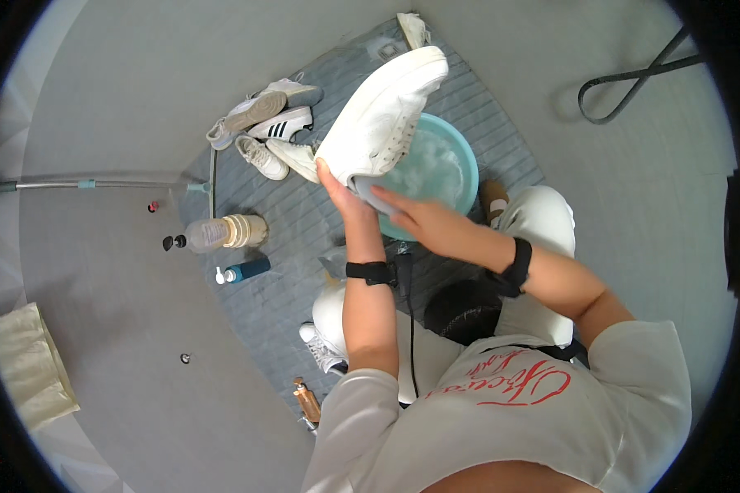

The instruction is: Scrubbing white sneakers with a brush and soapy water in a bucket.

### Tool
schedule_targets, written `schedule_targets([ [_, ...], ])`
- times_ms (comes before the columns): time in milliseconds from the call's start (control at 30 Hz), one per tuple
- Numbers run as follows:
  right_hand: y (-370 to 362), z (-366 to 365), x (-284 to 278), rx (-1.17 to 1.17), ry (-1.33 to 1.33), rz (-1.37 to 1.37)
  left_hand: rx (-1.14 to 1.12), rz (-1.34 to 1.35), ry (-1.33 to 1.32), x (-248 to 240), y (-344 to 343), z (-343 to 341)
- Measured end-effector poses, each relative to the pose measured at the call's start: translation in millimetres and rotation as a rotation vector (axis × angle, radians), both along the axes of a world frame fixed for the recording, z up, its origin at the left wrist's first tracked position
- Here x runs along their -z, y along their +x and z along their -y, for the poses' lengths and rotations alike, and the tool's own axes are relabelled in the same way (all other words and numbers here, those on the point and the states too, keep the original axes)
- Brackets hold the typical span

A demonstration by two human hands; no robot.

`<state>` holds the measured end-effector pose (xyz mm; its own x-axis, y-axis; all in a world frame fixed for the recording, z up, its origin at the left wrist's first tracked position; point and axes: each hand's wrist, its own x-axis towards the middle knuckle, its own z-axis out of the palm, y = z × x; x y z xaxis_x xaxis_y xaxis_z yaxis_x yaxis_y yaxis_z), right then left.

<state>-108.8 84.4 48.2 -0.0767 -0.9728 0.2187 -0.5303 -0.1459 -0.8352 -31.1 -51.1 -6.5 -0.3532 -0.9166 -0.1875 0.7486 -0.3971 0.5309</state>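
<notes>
A white lace-up sneaker (378,115) is raised above the mat, tilted with its toe up and to the right. Around its heel end, my left hand (345,193) is closed, with the thumb along the edge. My right hand (423,223) is at the shoe's ankle opening, its fingers bent and somewhat blurred. A smooth pale grey thing (368,195) lies under those fingertips, against the heel; its kind is unclear. Beneath and behind the sneaker stands a light blue basin (470,164) with foamy water (436,168), partly covered by the shoe and my right hand.
Several pale sneakers (263,156) lie at the left back; another white shoe (414,29) is at the far corner. On the left stand a large clear bottle (210,236) and a dark blue pump bottle (247,269). A metal pole (53,186) and grey mat (288,222) are there too.
</notes>
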Motion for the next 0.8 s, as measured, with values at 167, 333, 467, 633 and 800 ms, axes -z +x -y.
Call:
schedule_targets([
  [167,2,20,-17,0.035,0.309,0.064,0.027,-0.016,-0.046,-8,-2,-2],
  [333,-2,17,-20,0.022,0.221,0.084,-0.016,-0.027,0.012,-5,-3,-3],
  [467,4,17,-26,0.049,0.300,0.100,0.029,0.003,-0.049,-6,-2,-2],
  [633,8,21,3,0.078,0.125,0.104,-0.014,0.038,-0.040,-6,-3,-3],
  [800,14,16,-11,0.082,0.349,0.136,-0.036,0.023,-0.036,-18,2,-4],
])
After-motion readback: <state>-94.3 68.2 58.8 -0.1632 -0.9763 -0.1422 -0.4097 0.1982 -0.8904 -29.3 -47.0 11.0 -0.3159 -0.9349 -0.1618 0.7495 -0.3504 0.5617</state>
